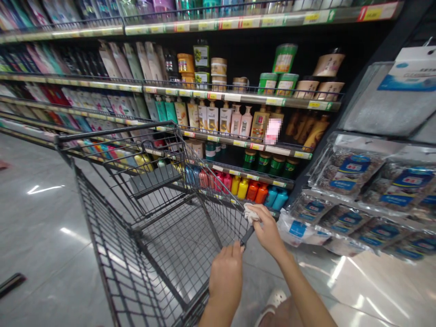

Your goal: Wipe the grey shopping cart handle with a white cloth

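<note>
A dark wire shopping cart (112, 254) stands tilted in front of me, its basket bare. My left hand (226, 274) is closed round the cart's handle bar (248, 235). My right hand (267, 229) grips the same bar farther along and also pinches a crumpled white tissue (250, 212) against it. My forearms come up from the bottom edge, and a white shoe (274, 300) shows beneath them.
Store shelves (238, 97) full of shampoo bottles, jars and packets run along the aisle behind the cart. At right hangs a rack of packaged cloths (354, 175) in clear bags. The glossy grey floor (37, 218) stretches to the left, with a dark object (12, 282) on it.
</note>
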Available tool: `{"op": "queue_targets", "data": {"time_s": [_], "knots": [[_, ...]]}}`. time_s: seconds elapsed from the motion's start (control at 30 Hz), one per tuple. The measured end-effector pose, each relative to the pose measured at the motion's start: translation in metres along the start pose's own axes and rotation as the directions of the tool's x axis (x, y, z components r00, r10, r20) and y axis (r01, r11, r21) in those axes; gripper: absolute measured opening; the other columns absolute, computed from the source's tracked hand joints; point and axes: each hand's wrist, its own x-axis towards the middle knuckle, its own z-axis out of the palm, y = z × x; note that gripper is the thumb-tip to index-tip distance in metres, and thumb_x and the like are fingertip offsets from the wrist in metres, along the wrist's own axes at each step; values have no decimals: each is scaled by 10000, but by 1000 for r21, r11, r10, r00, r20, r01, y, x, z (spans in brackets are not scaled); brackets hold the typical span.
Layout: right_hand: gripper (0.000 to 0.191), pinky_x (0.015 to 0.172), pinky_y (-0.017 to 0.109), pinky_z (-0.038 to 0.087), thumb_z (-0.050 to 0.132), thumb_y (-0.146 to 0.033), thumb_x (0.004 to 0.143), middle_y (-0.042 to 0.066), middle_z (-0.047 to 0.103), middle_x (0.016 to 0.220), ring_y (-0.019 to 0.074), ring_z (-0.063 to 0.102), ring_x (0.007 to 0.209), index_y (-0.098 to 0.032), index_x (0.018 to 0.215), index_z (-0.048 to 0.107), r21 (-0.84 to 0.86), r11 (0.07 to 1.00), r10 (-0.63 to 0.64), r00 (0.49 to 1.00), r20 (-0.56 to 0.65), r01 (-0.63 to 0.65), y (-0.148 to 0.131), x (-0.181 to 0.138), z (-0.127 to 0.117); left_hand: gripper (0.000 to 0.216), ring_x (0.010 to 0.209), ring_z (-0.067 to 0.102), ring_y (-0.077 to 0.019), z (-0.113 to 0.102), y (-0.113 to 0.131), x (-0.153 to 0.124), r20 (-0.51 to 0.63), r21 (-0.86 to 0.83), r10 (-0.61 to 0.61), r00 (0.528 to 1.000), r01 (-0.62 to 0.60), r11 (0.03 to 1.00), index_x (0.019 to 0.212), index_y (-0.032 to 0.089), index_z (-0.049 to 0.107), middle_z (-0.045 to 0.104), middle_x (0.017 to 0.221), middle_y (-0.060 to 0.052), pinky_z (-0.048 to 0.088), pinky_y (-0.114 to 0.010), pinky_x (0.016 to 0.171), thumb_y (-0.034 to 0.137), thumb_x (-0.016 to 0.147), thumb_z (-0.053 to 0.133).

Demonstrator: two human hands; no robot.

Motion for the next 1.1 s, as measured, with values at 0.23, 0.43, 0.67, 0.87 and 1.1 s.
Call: {"op": "queue_targets", "data": {"time_s": [0.23, 0.43, 0.67, 0.87, 1.1], "knots": [[460, 886, 386, 439, 425, -20, 748, 80, 623, 1056, 221, 547, 1002, -223, 1110, 623, -54, 999, 7, 999, -32, -9, -9, -7, 4, 204, 712, 639, -148, -5, -3, 4, 104, -29, -26, 994, 29, 999, 1013, 151, 630, 663, 721, -25, 473, -228, 613, 140, 887, 471], [497, 897, 374, 435, 422, -5, 737, 79, 603, 1082, 217, 539, 1032, -233, 1144, 594, -27, 999, 40, 999, -31, -41, -29, -37, 2, 239, 752, 651, -151, -14, -4, 4, 213, -60, -25, 977, 39, 997, 1060, 154, 616, 686, 775, -34, 479, -224, 625, 124, 891, 450], [510, 891, 319, 456, 421, 0, 737, 65, 591, 1109, 193, 560, 1046, -255, 1145, 591, 78, 993, 86, 996, -19, -85, -49, -64, 8, 363, 829, 654, -148, -22, -13, -1, 332, -118, -16, 943, 58, 991, 1153, 147, 587, 703, 888, -53, 495, -228, 726, 26, 863, 405], [516, 855, 299, 480, 427, -8, 773, 60, 601, 1093, 179, 575, 1012, -277, 1187, 577, 86, 996, 39, 999, -20, -37, -59, -78, 14, 420, 868, 661, -157, -25, -22, -11, 366, -138, -14, 930, 70, 988, 1170, 150, 586, 708, 951, -66, 517, -259, 777, -21, 839, 392], [541, 869, 370, 468, 414, -7, 783, 75, 604, 1111, 204, 564, 1026, -282, 1224, 564, -14, 1000, -18, 997, -81, 17, -42, -69, 18, 343, 775, 670, -168, -24, -27, -19, 306, -95, 19, 952, 11, 995, 1138, 164, 604, 710, 853, -46, 545, -264, 688, 47, 843, 474]]}}
